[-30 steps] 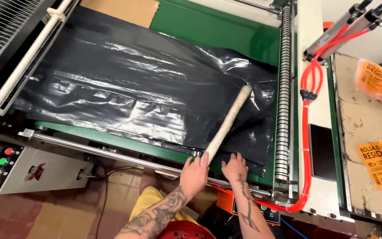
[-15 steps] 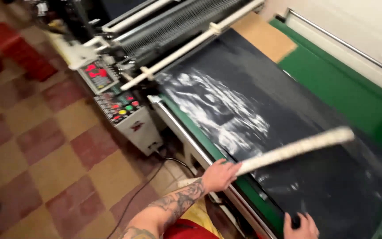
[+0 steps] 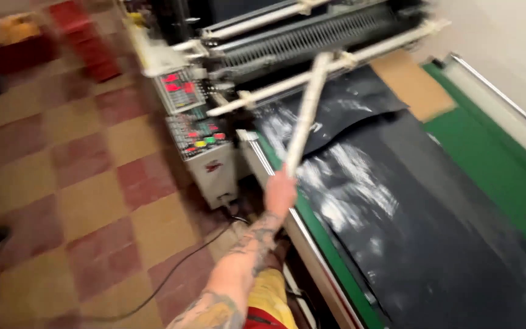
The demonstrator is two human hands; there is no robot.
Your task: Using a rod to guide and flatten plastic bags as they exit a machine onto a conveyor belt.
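My left hand grips the near end of a long pale cardboard tube. The tube points up and away from me, over the near edge of the machine bed. A sheet of shiny black plastic film lies spread across the green bed to the right of the tube. My tattooed left forearm reaches in from the bottom. My right hand is out of the frame. The picture is blurred by motion.
A grey control panel with red, yellow and green buttons stands left of the bed. White rollers and bars cross the machine's far end. A brown cardboard piece lies on the bed. A black cable trails over the checkered tile floor.
My view has swung further left toward the control panel. The tube in my left hand has swung from lying across the film to pointing up at the rollers. My right hand has left view.
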